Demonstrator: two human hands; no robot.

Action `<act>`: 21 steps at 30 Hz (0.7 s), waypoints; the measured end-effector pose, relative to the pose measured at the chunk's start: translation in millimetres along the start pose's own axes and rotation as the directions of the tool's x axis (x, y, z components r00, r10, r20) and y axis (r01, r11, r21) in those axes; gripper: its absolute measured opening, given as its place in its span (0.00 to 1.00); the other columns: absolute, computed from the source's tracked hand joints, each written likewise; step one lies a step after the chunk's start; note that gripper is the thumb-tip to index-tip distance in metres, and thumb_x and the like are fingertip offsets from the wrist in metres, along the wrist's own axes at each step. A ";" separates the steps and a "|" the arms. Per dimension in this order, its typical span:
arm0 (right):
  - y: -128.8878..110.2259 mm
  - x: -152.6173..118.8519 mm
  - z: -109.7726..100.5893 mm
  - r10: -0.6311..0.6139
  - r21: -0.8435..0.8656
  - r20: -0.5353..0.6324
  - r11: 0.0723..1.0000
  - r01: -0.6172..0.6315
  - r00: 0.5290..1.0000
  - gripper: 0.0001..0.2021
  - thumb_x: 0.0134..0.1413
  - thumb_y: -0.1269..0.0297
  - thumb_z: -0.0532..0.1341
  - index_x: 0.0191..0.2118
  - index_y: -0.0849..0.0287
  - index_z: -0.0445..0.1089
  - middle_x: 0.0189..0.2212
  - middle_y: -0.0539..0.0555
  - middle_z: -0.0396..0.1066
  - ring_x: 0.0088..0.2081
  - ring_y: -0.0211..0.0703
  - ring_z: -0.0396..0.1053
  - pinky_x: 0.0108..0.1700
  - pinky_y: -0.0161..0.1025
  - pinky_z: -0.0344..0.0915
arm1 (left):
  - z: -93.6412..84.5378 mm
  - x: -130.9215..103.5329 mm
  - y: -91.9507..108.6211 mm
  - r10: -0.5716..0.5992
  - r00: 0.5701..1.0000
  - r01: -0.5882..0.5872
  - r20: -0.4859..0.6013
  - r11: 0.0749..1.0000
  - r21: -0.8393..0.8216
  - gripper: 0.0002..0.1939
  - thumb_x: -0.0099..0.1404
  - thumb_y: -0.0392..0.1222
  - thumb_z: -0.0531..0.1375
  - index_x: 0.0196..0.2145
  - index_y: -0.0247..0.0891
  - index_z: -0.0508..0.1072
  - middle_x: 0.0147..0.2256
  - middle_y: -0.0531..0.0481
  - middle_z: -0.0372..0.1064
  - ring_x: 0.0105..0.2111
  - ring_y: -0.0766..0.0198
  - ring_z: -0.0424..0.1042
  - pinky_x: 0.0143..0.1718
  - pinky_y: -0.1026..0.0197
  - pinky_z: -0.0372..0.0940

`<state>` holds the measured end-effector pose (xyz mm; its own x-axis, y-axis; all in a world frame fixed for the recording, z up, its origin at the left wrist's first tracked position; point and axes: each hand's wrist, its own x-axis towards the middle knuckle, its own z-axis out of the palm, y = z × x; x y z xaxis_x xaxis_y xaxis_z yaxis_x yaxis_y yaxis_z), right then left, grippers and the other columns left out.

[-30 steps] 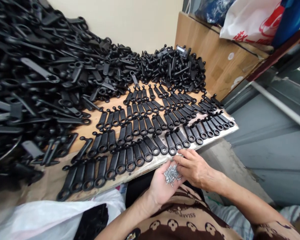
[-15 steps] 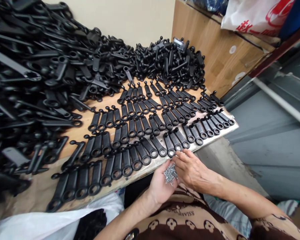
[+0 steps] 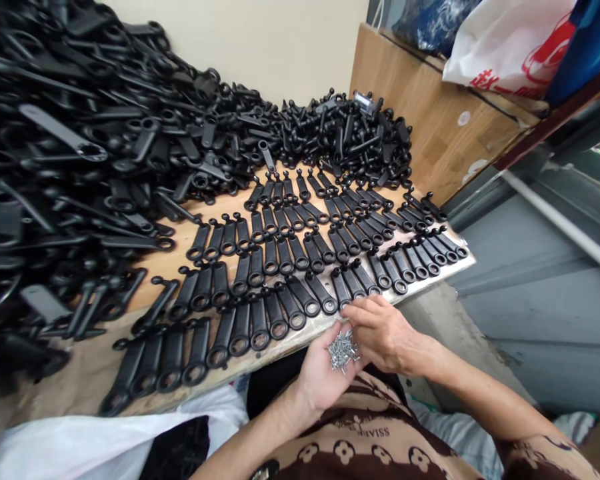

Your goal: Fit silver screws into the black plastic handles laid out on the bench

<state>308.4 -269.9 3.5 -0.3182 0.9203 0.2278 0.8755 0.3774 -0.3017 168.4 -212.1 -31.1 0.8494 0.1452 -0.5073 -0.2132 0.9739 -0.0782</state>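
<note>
In the cupped palm of my left hand (image 3: 318, 375) lies a small heap of silver screws (image 3: 343, 351), just off the table's front edge. My right hand (image 3: 389, 335) is beside it, its fingertips pinched together at the ring end of a black plastic arm (image 3: 341, 288) in the front row. Whatever is between those fingertips is too small or hidden to make out. Several rows of similar arms, each with a ring at one end and a ball knob at the other, are laid out with their rings toward me.
A large pile of loose black arms (image 3: 145, 140) covers the left and back of the wooden table (image 3: 180, 212). A wooden panel (image 3: 405, 113) stands at the back right, with plastic bags (image 3: 505, 47) above it. White sacking (image 3: 80, 443) hangs below the front edge.
My right fingertips have shifted slightly left and closed in at the front row. My left hand stays in place with the screws. The camera view has tilted and shifted a little.
</note>
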 end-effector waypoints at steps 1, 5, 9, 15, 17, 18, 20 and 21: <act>7.6 0.6 -5.8 0.011 0.048 -0.039 0.999 -0.009 0.999 0.08 0.48 0.72 0.52 0.27 0.62 0.68 0.44 0.57 0.64 0.45 0.48 0.60 0.43 0.47 0.58 | -0.2 -0.6 0.8 -0.005 1.000 0.005 0.022 1.000 0.013 0.12 0.61 0.41 0.50 0.36 0.31 0.69 0.30 0.47 0.71 0.33 0.64 0.70 0.40 0.58 0.61; 61.7 7.6 -37.5 0.239 0.168 -0.254 0.965 -0.201 0.937 0.09 0.49 0.70 0.52 0.26 0.60 0.70 0.46 0.55 0.64 0.47 0.45 0.60 0.49 0.43 0.57 | -4.4 -0.8 4.4 -0.034 0.999 0.030 0.042 0.996 0.083 0.17 0.60 0.43 0.51 0.42 0.28 0.67 0.41 0.38 0.69 0.46 0.52 0.65 0.48 0.51 0.56; 138.1 28.6 -58.1 0.507 0.227 -0.474 0.860 -0.456 0.720 0.08 0.46 0.67 0.55 0.25 0.58 0.71 0.45 0.51 0.64 0.48 0.45 0.60 0.51 0.41 0.55 | -9.0 1.8 6.7 -0.032 0.999 0.028 0.039 0.995 0.098 0.18 0.60 0.44 0.52 0.44 0.28 0.66 0.44 0.37 0.67 0.49 0.50 0.62 0.50 0.50 0.54; 214.7 67.5 -47.4 0.541 0.134 -0.474 0.824 -0.550 0.695 0.10 0.41 0.65 0.54 0.23 0.61 0.72 0.45 0.54 0.65 0.46 0.48 0.61 0.49 0.42 0.56 | -9.9 2.5 9.0 -0.058 0.997 0.054 0.041 0.995 0.085 0.18 0.60 0.45 0.51 0.44 0.29 0.67 0.44 0.37 0.67 0.49 0.50 0.62 0.50 0.49 0.53; 224.6 74.5 -41.3 0.557 0.142 -0.462 0.815 -0.563 0.690 0.10 0.40 0.65 0.54 0.23 0.61 0.72 0.45 0.54 0.65 0.45 0.47 0.62 0.48 0.41 0.57 | -9.6 1.9 10.1 -0.073 0.997 0.070 0.031 0.995 0.076 0.19 0.60 0.45 0.51 0.43 0.28 0.67 0.44 0.37 0.68 0.48 0.50 0.63 0.50 0.49 0.53; 228.0 76.5 -38.7 0.566 0.153 -0.454 0.811 -0.565 0.688 0.10 0.40 0.65 0.54 0.23 0.62 0.72 0.45 0.54 0.65 0.44 0.46 0.63 0.47 0.40 0.58 | -9.4 1.6 10.6 -0.081 0.996 0.079 0.027 0.994 0.072 0.19 0.60 0.45 0.50 0.43 0.28 0.67 0.43 0.37 0.68 0.48 0.50 0.63 0.50 0.49 0.53; 233.4 78.1 -34.4 0.582 0.180 -0.435 0.803 -0.568 0.687 0.10 0.40 0.65 0.54 0.23 0.62 0.72 0.44 0.55 0.65 0.43 0.45 0.64 0.46 0.39 0.59 | -9.0 1.2 11.5 -0.091 0.996 0.089 0.024 0.994 0.069 0.19 0.60 0.45 0.50 0.43 0.28 0.67 0.43 0.37 0.68 0.48 0.50 0.63 0.50 0.49 0.52; 235.8 78.0 -32.6 0.591 0.191 -0.430 0.798 -0.571 0.682 0.10 0.39 0.65 0.54 0.23 0.62 0.72 0.44 0.55 0.66 0.42 0.45 0.64 0.46 0.39 0.59 | -8.8 1.2 11.8 -0.094 0.995 0.092 0.024 0.993 0.069 0.19 0.60 0.45 0.50 0.43 0.28 0.67 0.43 0.37 0.68 0.48 0.50 0.63 0.50 0.49 0.52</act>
<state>501.9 -112.5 -19.7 0.4570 0.8065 0.3751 0.8109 -0.2045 -0.5482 162.7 -202.0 -40.2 0.8769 0.0570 -0.4772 -0.0998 0.9929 -0.0649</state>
